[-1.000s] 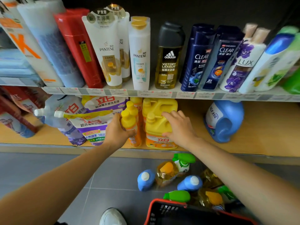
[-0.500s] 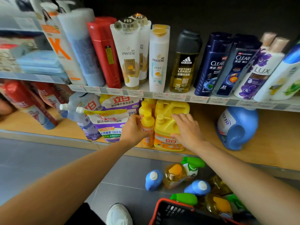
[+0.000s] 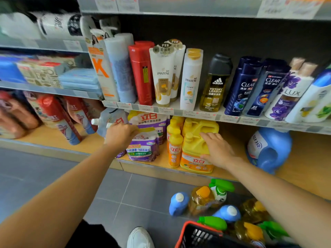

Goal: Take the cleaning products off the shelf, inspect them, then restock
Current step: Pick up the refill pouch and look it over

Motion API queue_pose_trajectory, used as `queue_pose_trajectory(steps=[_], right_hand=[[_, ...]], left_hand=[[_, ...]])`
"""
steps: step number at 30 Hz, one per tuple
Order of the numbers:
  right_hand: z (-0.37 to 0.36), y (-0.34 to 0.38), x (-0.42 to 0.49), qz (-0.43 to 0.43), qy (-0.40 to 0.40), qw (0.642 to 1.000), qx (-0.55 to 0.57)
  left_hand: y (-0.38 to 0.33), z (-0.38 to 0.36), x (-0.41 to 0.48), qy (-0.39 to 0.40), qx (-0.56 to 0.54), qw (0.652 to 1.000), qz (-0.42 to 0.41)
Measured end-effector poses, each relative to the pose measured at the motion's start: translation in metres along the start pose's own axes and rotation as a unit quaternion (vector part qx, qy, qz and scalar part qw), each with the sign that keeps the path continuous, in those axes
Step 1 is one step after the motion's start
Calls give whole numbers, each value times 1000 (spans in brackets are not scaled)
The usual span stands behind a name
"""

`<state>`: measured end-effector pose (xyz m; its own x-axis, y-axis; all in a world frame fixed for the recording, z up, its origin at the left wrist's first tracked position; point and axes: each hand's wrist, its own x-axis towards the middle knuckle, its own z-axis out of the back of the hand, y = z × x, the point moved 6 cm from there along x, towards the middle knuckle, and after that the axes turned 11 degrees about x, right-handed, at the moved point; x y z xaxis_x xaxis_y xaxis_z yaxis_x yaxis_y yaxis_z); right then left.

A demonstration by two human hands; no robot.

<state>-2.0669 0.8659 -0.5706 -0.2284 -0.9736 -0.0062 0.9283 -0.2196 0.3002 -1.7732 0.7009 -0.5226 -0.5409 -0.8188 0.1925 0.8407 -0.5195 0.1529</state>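
Your left hand (image 3: 120,136) curls over the top of the purple-and-white pouch (image 3: 143,149), a slim yellow bottle (image 3: 174,149) stands between your hands, and your right hand (image 3: 216,149) lies flat, fingers straight, on the orange-labelled yellow jug (image 3: 193,149).

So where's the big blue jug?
The big blue jug sits on the bottom shelf, right of the yellow jug the right hand touches, below the Lux bottles.

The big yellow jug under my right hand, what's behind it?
A second yellow jug stands directly behind the front yellow jug, its handle showing above it. Whatever lies further back is covered by both jugs.
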Motion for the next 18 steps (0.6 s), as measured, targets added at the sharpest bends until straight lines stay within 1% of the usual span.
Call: queue_pose_trajectory(steps=[3, 5, 7, 9, 10, 12, 14, 16, 18], right_hand=[[4, -3, 3, -10, 55, 998, 37], [7, -7, 5, -16, 90, 992, 89], [13, -10, 4, -19, 104, 981, 161], [23, -6, 1, -19, 96, 972, 213], [30, 0, -2, -11, 79, 971, 226], [47, 19, -8, 22, 17, 969, 246], [63, 45, -20, 57, -28, 953, 297], [75, 72, -35, 82, -25, 926, 368], [83, 92, -52, 92, 0, 898, 430]], left_hand=[[0, 5, 2, -13, -11, 1000, 2], [0, 11, 4, -11, -1, 1000, -3], [-1, 17, 3, 1, 9, 1000, -16], [-3, 31, -1, 9, 7, 1000, -19], [-5, 42, -4, 8, 1, 1000, -20], [-12, 69, -10, -13, -19, 999, -38], [-21, 101, -19, -48, -38, 996, -63], [-32, 132, -31, -86, -63, 990, -92], [-48, 158, -47, -117, -105, 981, -114]])
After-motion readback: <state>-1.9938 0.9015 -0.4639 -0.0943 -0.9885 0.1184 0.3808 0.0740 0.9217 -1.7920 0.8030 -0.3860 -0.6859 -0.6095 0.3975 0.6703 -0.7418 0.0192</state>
